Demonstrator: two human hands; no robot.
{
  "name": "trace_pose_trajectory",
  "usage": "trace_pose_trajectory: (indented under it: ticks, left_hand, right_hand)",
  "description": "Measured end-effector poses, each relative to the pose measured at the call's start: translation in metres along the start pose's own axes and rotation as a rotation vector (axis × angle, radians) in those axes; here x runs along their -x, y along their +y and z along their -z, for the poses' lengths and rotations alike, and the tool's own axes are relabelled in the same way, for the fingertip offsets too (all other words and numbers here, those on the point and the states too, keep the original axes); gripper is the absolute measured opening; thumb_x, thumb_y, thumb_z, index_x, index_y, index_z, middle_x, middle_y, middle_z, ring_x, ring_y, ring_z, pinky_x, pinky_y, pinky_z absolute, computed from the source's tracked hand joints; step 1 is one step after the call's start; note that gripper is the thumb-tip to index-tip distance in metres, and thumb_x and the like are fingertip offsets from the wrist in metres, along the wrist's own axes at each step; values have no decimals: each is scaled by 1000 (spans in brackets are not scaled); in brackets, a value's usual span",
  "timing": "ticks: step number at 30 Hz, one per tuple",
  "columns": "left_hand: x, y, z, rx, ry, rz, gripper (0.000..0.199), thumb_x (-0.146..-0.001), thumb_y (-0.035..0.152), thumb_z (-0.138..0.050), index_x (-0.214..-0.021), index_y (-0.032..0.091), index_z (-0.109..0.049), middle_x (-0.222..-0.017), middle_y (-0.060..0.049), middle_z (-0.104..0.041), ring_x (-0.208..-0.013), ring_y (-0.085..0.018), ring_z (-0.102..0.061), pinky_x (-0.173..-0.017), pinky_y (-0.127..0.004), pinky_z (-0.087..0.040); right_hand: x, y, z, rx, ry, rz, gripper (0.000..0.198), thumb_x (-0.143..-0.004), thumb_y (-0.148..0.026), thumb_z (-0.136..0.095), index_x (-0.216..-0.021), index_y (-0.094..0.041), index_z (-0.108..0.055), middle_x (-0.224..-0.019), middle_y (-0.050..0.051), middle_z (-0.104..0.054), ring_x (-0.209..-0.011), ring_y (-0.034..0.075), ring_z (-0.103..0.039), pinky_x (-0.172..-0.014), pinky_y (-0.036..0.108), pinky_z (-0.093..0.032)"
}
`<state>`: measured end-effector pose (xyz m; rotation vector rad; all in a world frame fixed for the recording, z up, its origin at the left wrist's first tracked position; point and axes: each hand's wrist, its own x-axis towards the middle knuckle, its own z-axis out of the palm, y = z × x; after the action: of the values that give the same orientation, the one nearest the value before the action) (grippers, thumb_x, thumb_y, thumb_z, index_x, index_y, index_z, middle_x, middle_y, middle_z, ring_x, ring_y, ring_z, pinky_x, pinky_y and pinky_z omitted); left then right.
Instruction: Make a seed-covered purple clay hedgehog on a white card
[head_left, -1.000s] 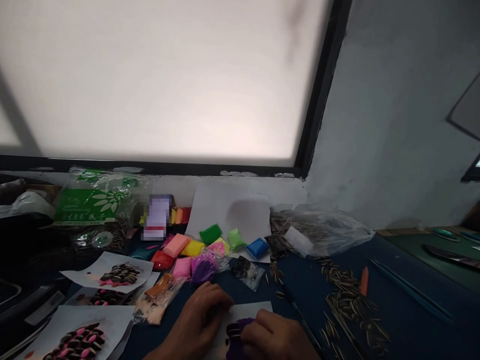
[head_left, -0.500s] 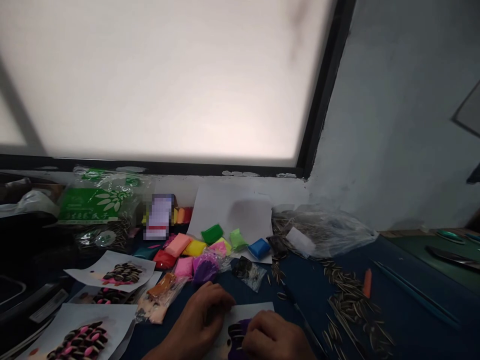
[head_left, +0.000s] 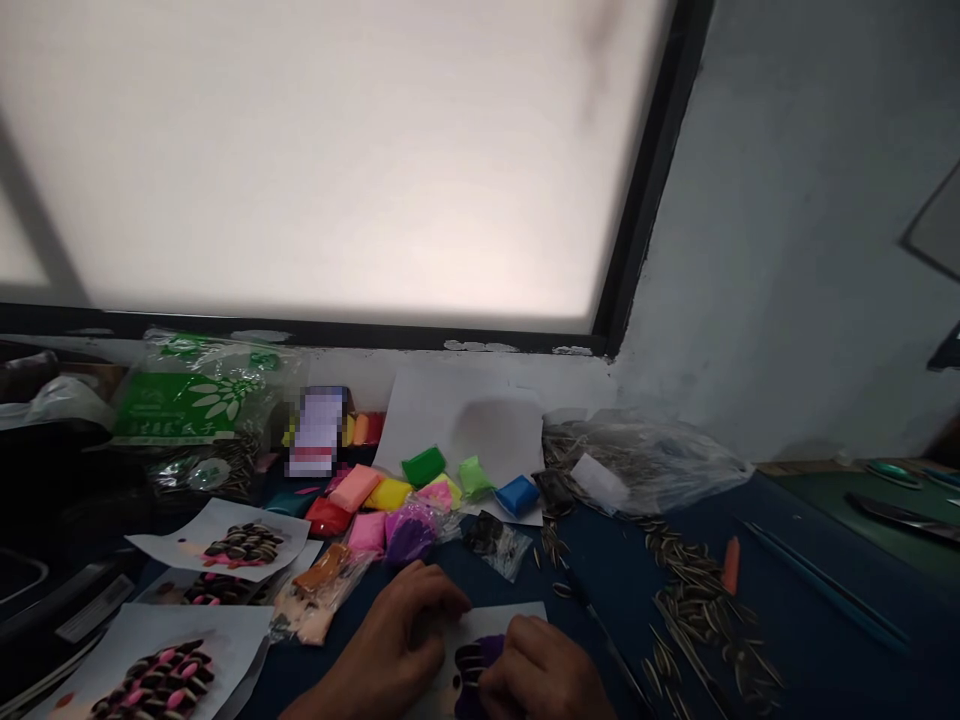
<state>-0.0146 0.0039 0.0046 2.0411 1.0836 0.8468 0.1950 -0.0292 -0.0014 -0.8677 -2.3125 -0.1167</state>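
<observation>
A white paper sheet (head_left: 491,622) lies at the bottom centre, bearing a patch of purple clay (head_left: 491,650) with dark striped sunflower seeds (head_left: 471,668) set in it. My left hand (head_left: 401,640) rests along the sheet's left edge, fingers bent and thumb apart from them, with no object seen in it. Over the right side of the purple clay, my right hand (head_left: 536,670) is closed with its fingertips pointing down. Whatever it pinches is hidden behind the fingers.
Clay packets, including a blue one (head_left: 517,495), lie beyond my hands. Finished-looking seed pictures (head_left: 244,545) are at left. Loose seeds (head_left: 701,610), an orange stick (head_left: 730,565) and blue tweezers (head_left: 825,585) lie right. A clear seed bag (head_left: 675,470) sits by the wall.
My right hand has shifted very slightly left over the purple clay. My left hand stays in nearly the same place on the sheet.
</observation>
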Motion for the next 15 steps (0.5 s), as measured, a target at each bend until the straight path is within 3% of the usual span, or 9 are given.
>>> trace_pose_trajectory:
  ticks: [3,10,15]
  left_hand:
    - [1,5,4,23,-46,50,45,-55,8,-44,-93,19,-66,-93,-5,-63,-93,-24,-61,-82,-34,-48]
    - [0,16,14,58,-151,170,33,-67,15,-64,-98,21,-65,-96,-2,-59,-96,-24,-56,-86,-32,-46]
    - [-2,15,13,39,-173,212,39,-66,15,-77,-103,21,-67,-99,-1,-58,-98,-25,-54,-88,-32,-43]
  right_hand:
    - [2,1,-2,10,0,-6,22,-84,-5,-53,-69,-21,-52,-64,-3,-51,-54,11,-52,-51,23,-33]
    - [6,3,-8,30,18,9,20,-85,-7,-56,-71,-21,-53,-64,-4,-53,-52,11,-51,-50,23,-33]
    - [6,4,-9,78,-35,-1,19,-82,-6,-54,-72,-21,-51,-64,-3,-54,-55,11,-55,-52,23,-35]
